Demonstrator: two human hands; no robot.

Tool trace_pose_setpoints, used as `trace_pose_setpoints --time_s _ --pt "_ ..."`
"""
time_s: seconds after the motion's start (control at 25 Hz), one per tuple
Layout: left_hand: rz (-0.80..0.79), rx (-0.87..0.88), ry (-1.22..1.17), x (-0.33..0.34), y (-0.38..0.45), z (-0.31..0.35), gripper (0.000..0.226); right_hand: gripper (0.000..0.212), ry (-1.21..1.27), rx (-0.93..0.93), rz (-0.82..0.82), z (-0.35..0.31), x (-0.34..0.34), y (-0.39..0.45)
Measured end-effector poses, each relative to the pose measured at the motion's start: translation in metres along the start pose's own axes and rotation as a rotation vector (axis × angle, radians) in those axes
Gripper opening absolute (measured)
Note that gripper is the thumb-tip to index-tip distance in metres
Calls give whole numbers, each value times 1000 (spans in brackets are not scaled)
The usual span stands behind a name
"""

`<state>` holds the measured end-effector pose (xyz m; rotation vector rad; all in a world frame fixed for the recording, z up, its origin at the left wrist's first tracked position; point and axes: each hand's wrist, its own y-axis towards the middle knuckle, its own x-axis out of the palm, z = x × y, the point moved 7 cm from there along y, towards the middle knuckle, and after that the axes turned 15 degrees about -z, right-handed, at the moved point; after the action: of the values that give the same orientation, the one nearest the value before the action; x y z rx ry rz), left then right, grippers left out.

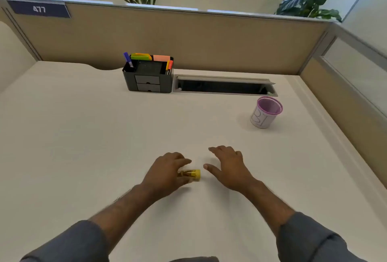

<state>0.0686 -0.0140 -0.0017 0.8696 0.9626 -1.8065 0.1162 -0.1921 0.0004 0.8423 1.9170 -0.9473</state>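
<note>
A small clear tube with a yellow cap lies on its side on the white desk, cap pointing right. My left hand grips the tube's left part, fingers curled over it and thumb below. My right hand hovers or rests just right of the cap with fingers spread and relaxed, holding nothing; its thumb tip is a short gap from the cap.
A black desk organizer with markers and sticky notes stands at the back centre. Right of it is an open cable slot. A pink mesh cup stands at the right. Partition walls close the back and right sides.
</note>
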Motion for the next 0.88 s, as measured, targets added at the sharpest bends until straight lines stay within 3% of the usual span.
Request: trace_pose_setpoints --time_s 0.2,0.52,0.72,0.88 --pt "45 -60 106 14 3 1 35 50 186 -93 -146 -14 22 1" --pt "101 -9 -182 13 -2 -4 25 38 475 -185 -129 -30 15 4" --pt "126 39 -280 2 -7 8 29 17 508 -269 -120 -43 -1 4" --pt "156 26 -316 -10 -6 13 22 27 402 -284 -66 -50 -11 2"
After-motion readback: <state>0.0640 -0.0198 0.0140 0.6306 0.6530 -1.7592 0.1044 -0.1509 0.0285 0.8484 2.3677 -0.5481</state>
